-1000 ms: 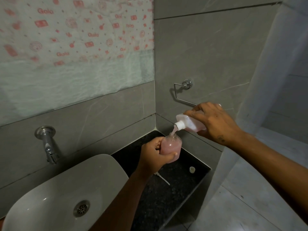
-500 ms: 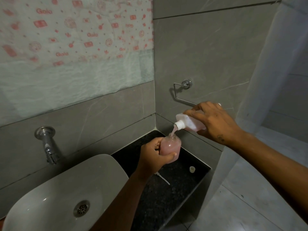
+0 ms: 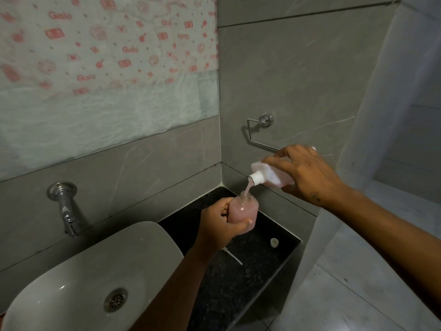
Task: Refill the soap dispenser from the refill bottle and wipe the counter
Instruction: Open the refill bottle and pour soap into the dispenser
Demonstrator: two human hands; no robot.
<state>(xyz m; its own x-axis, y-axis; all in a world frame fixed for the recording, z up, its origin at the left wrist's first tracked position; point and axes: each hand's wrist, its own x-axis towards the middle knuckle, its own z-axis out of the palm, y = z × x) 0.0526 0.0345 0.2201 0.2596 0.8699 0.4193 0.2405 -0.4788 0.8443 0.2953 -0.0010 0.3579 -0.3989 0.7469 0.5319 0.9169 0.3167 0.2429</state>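
Soap pour into dispenser

My left hand (image 3: 220,222) gripped the dispenser (image 3: 243,210), fingers curled round it, above the counter (image 3: 253,271). My right hand (image 3: 307,175) clasped the tilted refill (image 3: 269,175); pink soap (image 3: 248,188) streamed into the dispenser's neck.

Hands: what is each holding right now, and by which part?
Left hand grips the soap dispenser round its body; right hand grips the tilted refill bottle round its body.
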